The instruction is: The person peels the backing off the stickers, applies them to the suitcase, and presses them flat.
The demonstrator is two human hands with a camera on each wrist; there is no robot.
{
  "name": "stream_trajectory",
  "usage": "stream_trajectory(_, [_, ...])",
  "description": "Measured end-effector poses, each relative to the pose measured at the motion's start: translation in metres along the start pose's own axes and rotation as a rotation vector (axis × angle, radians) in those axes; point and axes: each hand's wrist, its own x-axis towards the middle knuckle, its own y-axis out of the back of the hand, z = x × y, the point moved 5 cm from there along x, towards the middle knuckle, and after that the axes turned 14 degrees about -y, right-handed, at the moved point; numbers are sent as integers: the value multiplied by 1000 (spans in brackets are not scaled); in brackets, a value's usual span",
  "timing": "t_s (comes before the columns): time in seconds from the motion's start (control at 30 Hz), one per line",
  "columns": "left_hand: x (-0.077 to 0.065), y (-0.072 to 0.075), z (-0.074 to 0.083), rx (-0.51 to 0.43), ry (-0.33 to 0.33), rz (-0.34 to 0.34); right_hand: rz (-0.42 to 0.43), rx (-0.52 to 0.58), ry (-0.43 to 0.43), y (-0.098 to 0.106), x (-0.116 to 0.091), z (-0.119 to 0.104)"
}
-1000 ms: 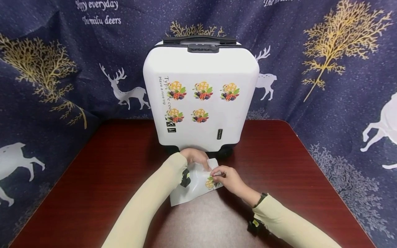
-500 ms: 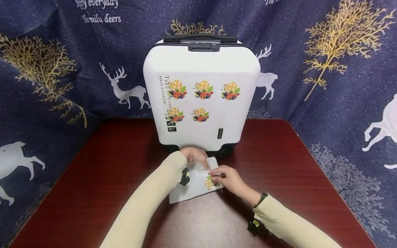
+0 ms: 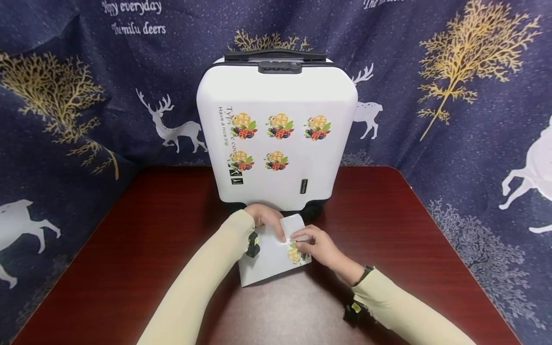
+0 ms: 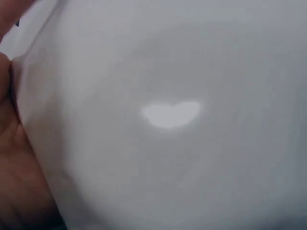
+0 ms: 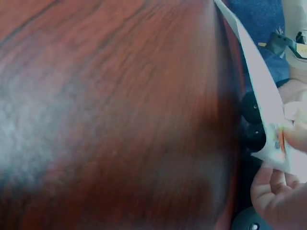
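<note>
My left hand [image 3: 268,220] grips a white sheet [image 3: 263,268] near its far edge, thumb on the upper face. Printed near the sheet's right end is a colourful fruit sticker [image 3: 295,254]. My right hand [image 3: 320,247] holds that end, thumb and index finger close together at the sticker. In the right wrist view, curled fingers [image 5: 273,189] lie under the sheet and the thumb is over the print. Whether the sticker's edge is lifted cannot be told. The glossy sheet [image 4: 168,158] fills most of the left wrist view, with part of the left hand [image 4: 21,167] beside it.
A white suitcase [image 3: 276,88] stands upright behind the hands, with several matching fruit stickers [image 3: 280,126] in two rows on its front. Black wheels [image 3: 315,211] support it on the dark red table [image 3: 379,239]. A blue patterned cloth [image 3: 172,62] hangs behind.
The sheet's far corner has risen and swung slightly, and its near edge has tilted. My left thumb has shifted along the sheet. The right hand stays at the sticker.
</note>
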Motion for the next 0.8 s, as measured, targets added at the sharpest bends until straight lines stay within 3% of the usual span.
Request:
stream_trajectory(0.27, [2, -4, 1, -42, -18, -23, -40, -82, 0, -6, 3, -4])
stream_trajectory(0.57, [4, -5, -5, -61, -14, -30, -22, -127, 90, -8, 2, -12])
stream_trajectory(0.8, [3, -4, -7, -78, 0, -33, -21, -100, 46, -9, 1, -7])
